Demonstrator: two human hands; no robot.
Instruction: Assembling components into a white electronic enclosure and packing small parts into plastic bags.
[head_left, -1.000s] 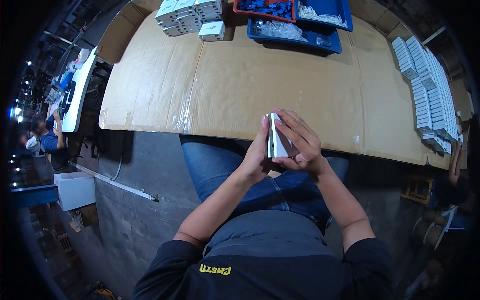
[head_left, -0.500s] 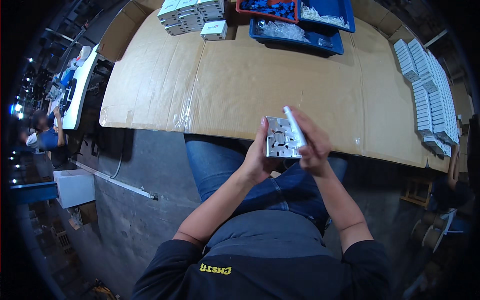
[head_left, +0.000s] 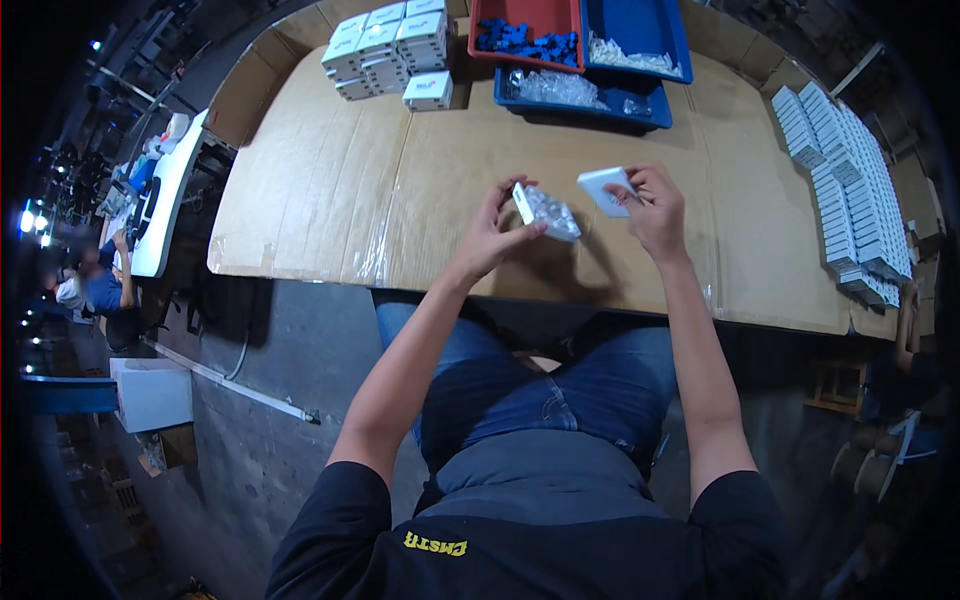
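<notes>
One base (head_left: 550,215): left grip (head_left: 489,238) — juts rightward | cover (head_left: 600,190): right grip (head_left: 660,215) — juts leftward

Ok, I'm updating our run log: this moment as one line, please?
left hand: open white case; right hand: white cover, apart; beneath: cardboard tabletop

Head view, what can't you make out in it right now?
In the head view:
Cover: partly hidden by the right hand.
Housing: partly covered by the left hand; inner details too small.
Red tray: far end cut off by the top edge.
Blue parts: too small to tell their exact shape.
</notes>
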